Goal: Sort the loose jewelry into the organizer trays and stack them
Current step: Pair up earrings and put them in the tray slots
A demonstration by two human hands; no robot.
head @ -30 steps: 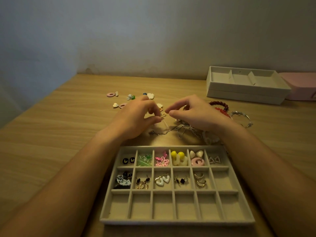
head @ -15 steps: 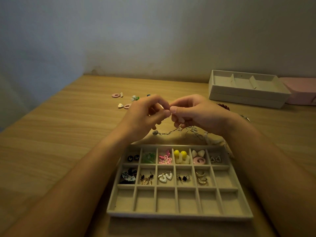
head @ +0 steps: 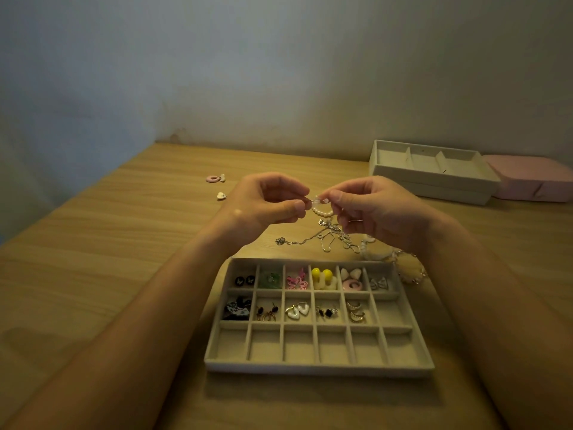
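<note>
**Pearl piece in both hands, not yet placed**

Both hands were raised just above the table [head: 124, 243], beyond the far edge of the grid tray [head: 319, 369]. The left hand [head: 266, 203] and the right hand [head: 372, 209] met fingertip to fingertip. Each pinched an end of a small pearl piece [head: 322, 211] between thumb and forefinger, with the other fingers loosely curled. The loop of pearls hung between them. It was too small to tell whether it was an earring or a short bracelet, or whether a clasp was being worked.

Below it a tangle of chains [head: 328, 235] lay on the table, with more beaded pieces near the tray's far right corner. A pink ring earring [head: 213, 179] and a white heart [head: 221, 195] sat well apart to the left.

The step looked like freeing or closing one piece before placing it. The tray's far row was full and the middle row had only its right-end cell empty. The near row was bare. The next move probably called for lowering the pearls into one free cell without snagging the chains. The stacked trays [head: 431, 172] waited at the back right, beside a pink box [head: 533, 178].
</note>
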